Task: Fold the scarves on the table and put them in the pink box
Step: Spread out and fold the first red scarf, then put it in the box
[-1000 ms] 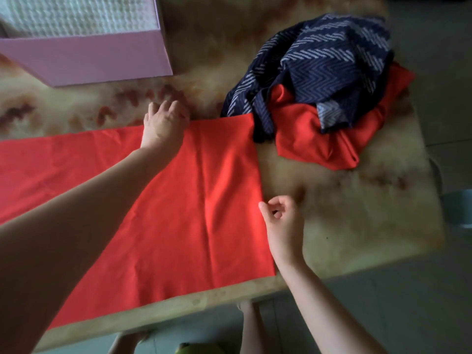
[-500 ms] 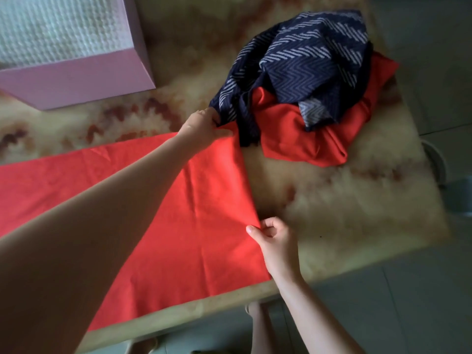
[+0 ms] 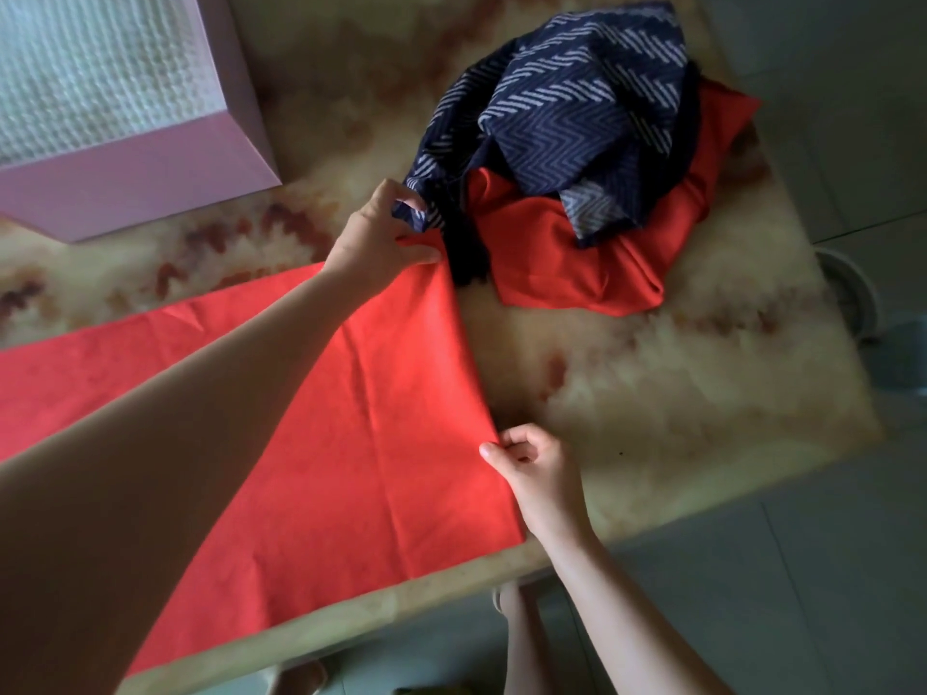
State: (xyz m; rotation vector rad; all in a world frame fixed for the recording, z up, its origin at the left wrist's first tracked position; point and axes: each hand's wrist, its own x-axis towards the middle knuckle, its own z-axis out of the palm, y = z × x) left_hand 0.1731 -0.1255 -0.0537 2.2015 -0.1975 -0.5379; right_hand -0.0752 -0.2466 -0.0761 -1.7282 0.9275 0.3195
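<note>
Navy scarf atop crumpled red scarf, touching flat red scarf

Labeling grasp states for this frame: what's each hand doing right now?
Left hand: pinching the far right corner of the flat red scarf.
Right hand: pinching the same scarf's right edge, nearer the person.

Red scarf: matt smooth cloth, faint creases. Navy scarf: matt woven cloth, zigzag pattern. Table: smooth marbled top, slight sheen. Box: smooth matt pink. White cloth inside: waffle-textured.
</note>
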